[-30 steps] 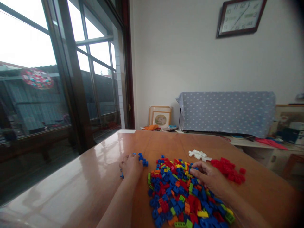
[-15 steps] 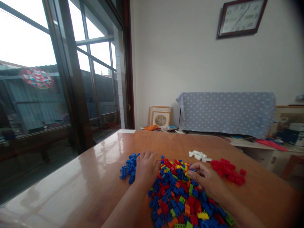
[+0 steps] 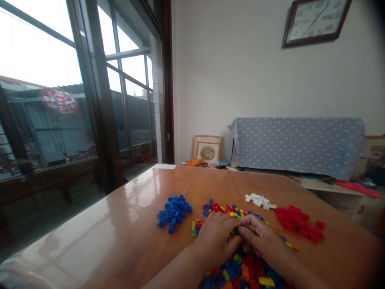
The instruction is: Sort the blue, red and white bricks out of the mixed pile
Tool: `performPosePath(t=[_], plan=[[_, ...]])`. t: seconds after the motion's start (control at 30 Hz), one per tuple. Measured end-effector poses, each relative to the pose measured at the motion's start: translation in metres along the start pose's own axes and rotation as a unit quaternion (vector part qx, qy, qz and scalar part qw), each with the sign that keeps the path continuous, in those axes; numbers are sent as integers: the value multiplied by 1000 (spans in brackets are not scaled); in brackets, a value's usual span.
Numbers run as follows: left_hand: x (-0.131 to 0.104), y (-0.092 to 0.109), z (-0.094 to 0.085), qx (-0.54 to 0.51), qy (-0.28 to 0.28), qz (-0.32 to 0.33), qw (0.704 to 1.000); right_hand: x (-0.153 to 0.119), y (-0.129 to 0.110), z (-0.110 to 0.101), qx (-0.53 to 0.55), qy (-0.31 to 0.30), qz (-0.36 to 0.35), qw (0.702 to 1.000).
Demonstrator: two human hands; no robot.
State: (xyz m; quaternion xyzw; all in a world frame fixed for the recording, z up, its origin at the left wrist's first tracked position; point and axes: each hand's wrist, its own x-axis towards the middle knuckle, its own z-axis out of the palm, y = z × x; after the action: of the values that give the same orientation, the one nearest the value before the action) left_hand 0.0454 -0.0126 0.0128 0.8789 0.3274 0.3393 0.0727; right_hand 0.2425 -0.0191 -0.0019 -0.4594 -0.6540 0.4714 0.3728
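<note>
A heap of mixed coloured bricks [image 3: 240,269] in blue, red, yellow, green and orange lies on the wooden table [image 3: 126,224] in front of me. My left hand [image 3: 215,237] rests palm down on the heap's far left part. My right hand [image 3: 261,239] lies beside it on the heap, the fingertips of both hands meeting over the bricks. I cannot tell whether either hand grips a brick. A small pile of blue bricks [image 3: 174,210] sits to the left of the heap, apart from my hands.
A small cluster of white bricks [image 3: 260,200] and a pile of red bricks [image 3: 297,222] lie at the right. Past the table stand a dotted-cloth-covered piece of furniture [image 3: 300,142] and framed pictures [image 3: 207,150]. Big windows [image 3: 60,100] fill the left; a clock [image 3: 315,20] hangs on the wall.
My left hand left the blue pile and moved right onto the mixed heap, meeting my right hand. The blue pile stays uncovered. The view shifted slightly.
</note>
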Motion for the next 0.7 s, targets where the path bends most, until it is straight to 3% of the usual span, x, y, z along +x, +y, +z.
performPosePath(t=[0.13, 0.37, 0.57, 0.7], plan=[[1, -5, -1, -1, 22, -19, 1000, -2, -3, -3, -13, 20, -21, 1000], [2, -27, -31, 103, 77, -141, 982, -6, -6, -18, -72, 167, 4, 983], [-6, -57, -58, 223, 65, -329, 915, -2, 0, -33, -132, 232, -8, 964], [-15, -77, -64, 271, 48, -409, 870, 0, 7, -43, -136, 262, -22, 955]])
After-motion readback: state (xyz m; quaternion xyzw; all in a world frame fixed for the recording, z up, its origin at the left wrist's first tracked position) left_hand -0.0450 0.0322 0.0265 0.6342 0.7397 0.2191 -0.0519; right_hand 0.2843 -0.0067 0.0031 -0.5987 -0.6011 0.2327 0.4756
